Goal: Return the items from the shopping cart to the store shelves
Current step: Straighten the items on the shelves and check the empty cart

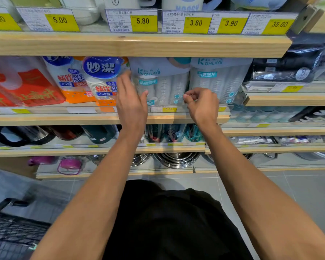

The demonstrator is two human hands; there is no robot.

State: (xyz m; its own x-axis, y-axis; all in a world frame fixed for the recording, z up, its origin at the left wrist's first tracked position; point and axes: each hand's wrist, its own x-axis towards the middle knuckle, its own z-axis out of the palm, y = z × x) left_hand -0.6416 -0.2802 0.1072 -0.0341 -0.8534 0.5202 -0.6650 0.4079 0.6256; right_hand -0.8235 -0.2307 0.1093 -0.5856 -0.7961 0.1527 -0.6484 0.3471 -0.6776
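Note:
A clear pack of plastic cups [163, 83] with a pale blue-grey header stands on the second wooden shelf [64, 119], between a paper-cup pack [103, 79] and a second, matching plastic-cup pack [219, 79]. My left hand [131, 102] lies with straight fingers against the pack's left side. My right hand [201, 104] is at the pack's lower right corner, fingers curled, thumb and forefinger pinching the wrapper's edge. The shopping cart [13, 229] shows at the bottom left as a dark mesh basket with a black handle.
Red and orange paper-cup packs [26, 85] fill the shelf to the left. Price tags [143, 21] line the shelf above. Kettles [23, 136], bottles and steel bowls [176, 160] sit on lower shelves. Dark wrapped goods [289, 68] stand to the right. Grey tiled floor lies below.

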